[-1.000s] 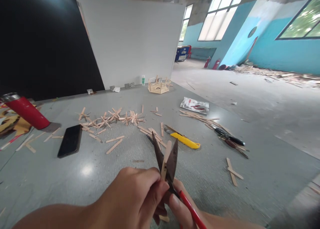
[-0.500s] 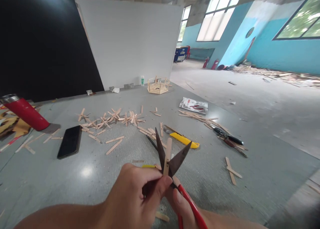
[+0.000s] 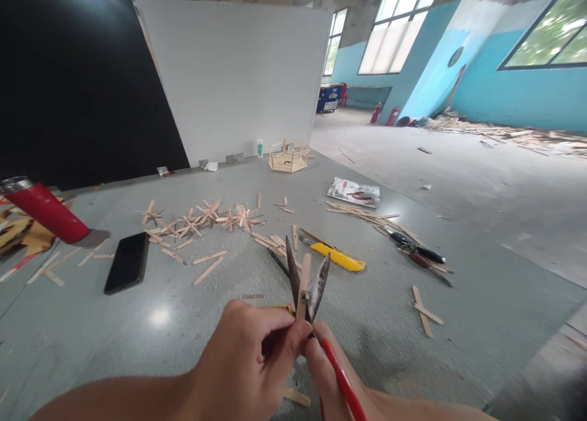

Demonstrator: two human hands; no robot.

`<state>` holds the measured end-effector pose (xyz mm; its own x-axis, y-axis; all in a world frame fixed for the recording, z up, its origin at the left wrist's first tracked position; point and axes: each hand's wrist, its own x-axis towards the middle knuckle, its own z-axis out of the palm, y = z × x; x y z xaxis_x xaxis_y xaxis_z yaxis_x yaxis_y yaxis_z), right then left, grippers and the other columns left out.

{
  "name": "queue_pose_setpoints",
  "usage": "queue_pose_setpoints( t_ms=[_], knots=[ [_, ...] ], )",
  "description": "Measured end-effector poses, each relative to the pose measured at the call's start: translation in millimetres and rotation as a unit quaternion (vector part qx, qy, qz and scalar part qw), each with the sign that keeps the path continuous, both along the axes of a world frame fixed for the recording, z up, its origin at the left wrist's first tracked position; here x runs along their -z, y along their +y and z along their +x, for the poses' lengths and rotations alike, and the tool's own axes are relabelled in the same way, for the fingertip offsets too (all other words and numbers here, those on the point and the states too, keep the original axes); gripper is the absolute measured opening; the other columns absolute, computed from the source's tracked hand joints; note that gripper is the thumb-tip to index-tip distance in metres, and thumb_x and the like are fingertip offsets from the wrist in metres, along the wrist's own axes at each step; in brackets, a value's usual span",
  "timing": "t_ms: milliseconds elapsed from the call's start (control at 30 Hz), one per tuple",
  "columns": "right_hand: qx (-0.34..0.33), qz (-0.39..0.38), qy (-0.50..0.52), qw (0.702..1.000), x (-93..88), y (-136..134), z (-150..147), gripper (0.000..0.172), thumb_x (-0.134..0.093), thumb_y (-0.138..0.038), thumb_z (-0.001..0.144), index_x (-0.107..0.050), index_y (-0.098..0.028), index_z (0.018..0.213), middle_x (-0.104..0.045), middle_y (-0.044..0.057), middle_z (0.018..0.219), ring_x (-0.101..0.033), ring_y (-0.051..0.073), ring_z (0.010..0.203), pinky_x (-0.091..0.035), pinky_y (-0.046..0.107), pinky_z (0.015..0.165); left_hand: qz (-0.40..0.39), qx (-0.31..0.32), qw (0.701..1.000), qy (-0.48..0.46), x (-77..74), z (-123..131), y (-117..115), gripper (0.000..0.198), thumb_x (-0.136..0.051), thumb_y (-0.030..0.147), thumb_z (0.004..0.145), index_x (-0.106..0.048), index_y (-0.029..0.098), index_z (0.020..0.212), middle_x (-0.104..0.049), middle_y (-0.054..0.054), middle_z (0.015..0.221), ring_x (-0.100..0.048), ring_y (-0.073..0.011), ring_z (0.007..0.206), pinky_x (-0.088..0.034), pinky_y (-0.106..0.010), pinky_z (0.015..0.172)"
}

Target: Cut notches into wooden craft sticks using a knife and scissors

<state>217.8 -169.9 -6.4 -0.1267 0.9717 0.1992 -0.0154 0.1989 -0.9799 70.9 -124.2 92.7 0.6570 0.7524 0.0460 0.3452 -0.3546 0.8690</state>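
Between thumb and fingers, my left hand (image 3: pixel 257 347) pinches a wooden craft stick (image 3: pixel 303 280) that points up and away from me. My right hand (image 3: pixel 328 360) is closed around the red-handled scissors (image 3: pixel 343 378). Their two dark blades stand partly apart, with the stick between them; a small dark mark shows on the stick near the blades' crossing. Just beyond the hands lie a yellow utility knife (image 3: pixel 338 257) and a dark pen-like tool (image 3: pixel 277 260). A loose stick (image 3: pixel 297 398) lies under my wrists, partly hidden.
Crossed sticks (image 3: pixel 211 218) are heaped mid-table. A black phone (image 3: pixel 127 263) and red bottle (image 3: pixel 46 210) are at left. At the back stands a small stick-built frame (image 3: pixel 288 158) beside a glue stick (image 3: pixel 260 149). Pliers packet (image 3: pixel 354 191), knife-like tools (image 3: pixel 417 249) and two crossed sticks (image 3: pixel 426 312) lie right.
The scissor blades have drawn closer together and the scissors have turned in my right hand. My left hand keeps its pinch on the stick. The view has shifted slightly.
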Motion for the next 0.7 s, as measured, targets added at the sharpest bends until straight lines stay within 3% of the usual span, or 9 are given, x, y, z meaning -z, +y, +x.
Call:
queue_pose_setpoints(
  t_ms=[133,267,400,533,633,700],
  knots=[
    [0.022,0.000,-0.012,1.000,8.4,0,-2,0.053,-0.053,-0.080,0.084,-0.061,-0.028,0.093,-0.065,0.010,0.079,-0.060,0.030,0.070,-0.059,0.047,0.071,0.004,0.002,1.000,-0.005,-0.6,1,0,0.039,-0.052,0.027,0.097,-0.040,0.018,0.061,-0.035,0.005,0.052,-0.030,-0.0088,0.049,-0.023,-0.023,0.047],
    [0.005,0.007,-0.035,0.999,0.2,-2,1,0.051,-0.042,-0.075,0.094,-0.058,-0.027,0.091,-0.063,0.007,0.078,-0.058,0.024,0.070,-0.057,0.040,0.072,0.009,0.011,1.000,0.001,-0.8,1,0,0.039,-0.052,0.027,0.097,-0.039,0.019,0.061,-0.034,0.005,0.052,-0.032,-0.0090,0.049,-0.024,-0.022,0.047],
    [-0.018,0.053,-0.037,0.998,-7.5,3,0,0.057,-0.024,-0.071,0.101,-0.049,-0.026,0.077,-0.056,0.004,0.069,-0.055,0.019,0.062,-0.051,0.034,0.061,0.012,0.011,1.000,0.017,-2.0,-1,1,0.039,-0.051,0.029,0.098,-0.041,0.019,0.062,-0.041,0.004,0.053,-0.036,-0.0100,0.051,-0.028,-0.022,0.048],
    [-0.059,0.061,-0.008,0.996,-8.1,5,-2,0.054,-0.024,-0.069,0.102,-0.049,-0.025,0.083,-0.050,0.002,0.070,-0.054,0.019,0.061,-0.049,0.032,0.056,0.008,0.030,0.999,0.023,-5.8,-5,5,0.037,-0.048,0.030,0.100,-0.046,0.019,0.065,-0.051,0.002,0.057,-0.044,-0.0103,0.053,-0.032,-0.021,0.050],
    [-0.054,0.074,-0.008,0.996,-19.4,2,5,0.053,-0.025,-0.066,0.103,-0.053,-0.022,0.092,-0.055,0.005,0.079,-0.057,0.020,0.070,-0.054,0.034,0.065,0.013,0.044,0.998,0.044,-9.8,-9,10,0.039,-0.044,0.033,0.102,-0.050,0.018,0.066,-0.056,0.001,0.059,-0.048,-0.0108,0.054,-0.032,-0.022,0.051],
    [-0.070,0.038,-0.029,0.996,-35.2,-1,12,0.051,-0.030,-0.063,0.104,-0.057,-0.020,0.100,-0.061,0.009,0.088,-0.061,0.023,0.082,-0.057,0.038,0.077,0.015,0.054,0.997,0.058,-13.3,-12,13,0.040,-0.043,0.033,0.103,-0.052,0.018,0.067,-0.058,0.001,0.060,-0.048,-0.0104,0.054,-0.032,-0.022,0.052]
  ],
)
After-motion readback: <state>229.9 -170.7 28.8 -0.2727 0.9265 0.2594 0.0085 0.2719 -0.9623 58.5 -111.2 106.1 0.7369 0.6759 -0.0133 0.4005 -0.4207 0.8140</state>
